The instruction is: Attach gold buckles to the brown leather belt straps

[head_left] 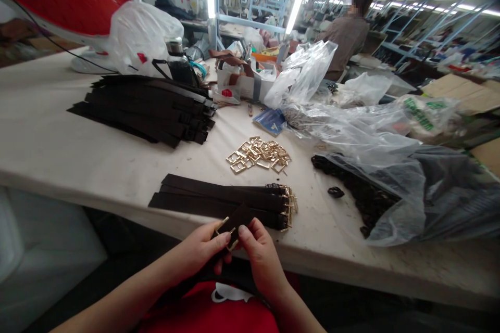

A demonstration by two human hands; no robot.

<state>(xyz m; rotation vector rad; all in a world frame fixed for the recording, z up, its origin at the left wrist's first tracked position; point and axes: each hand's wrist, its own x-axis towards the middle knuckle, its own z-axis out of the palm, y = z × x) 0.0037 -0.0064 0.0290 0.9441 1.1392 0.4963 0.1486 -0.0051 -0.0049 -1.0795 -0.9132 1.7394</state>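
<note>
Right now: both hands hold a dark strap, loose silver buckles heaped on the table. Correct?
Wrong colour: the head view shows the loose buckles gold, not silver, heaped on the table. Left hand and right hand hold a dark strap.

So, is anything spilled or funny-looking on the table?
A dark heap pokes out from under the clear plastic, and one small dark piece lies apart from it on the table, as if it slipped out.

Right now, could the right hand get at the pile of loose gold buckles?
Probably yes: the pile of loose gold buckles lies uncovered. The stacked straps between look low enough to reach over, but the right hand is pinching a dark strap and would likely need to let go.
</note>
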